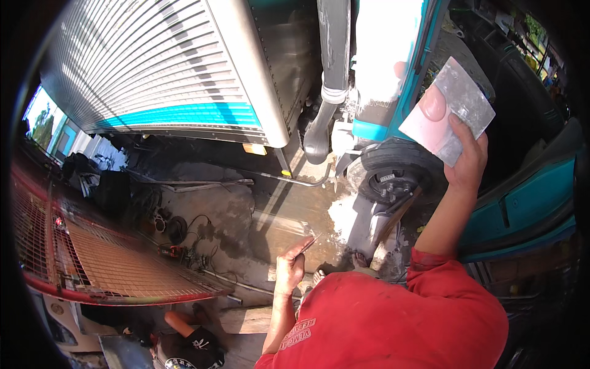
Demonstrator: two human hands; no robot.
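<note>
At the right, my right hand (468, 150) is closed on the lower edge of a flat grey metal plate (470, 101), thumb on top. A smooth mound of pink putty (433, 104) and a paler pink smear lie on the plate. My left hand (290, 269) is low in the middle, fingers together and pointing up to the right. Something thin shows edge-on at its fingertips, too narrow to name. Beyond my hands stands a teal and white vehicle panel (378, 92) with whitish patches, above a black tyre (399, 166).
A ribbed silver truck box (160, 61) with a blue stripe fills the upper left. A red mesh frame (123, 252) stands at left, near cables and an orange power tool (175, 251). Another person in a black shirt (196, 349) is at lower left. A teal door (522, 206) is at right.
</note>
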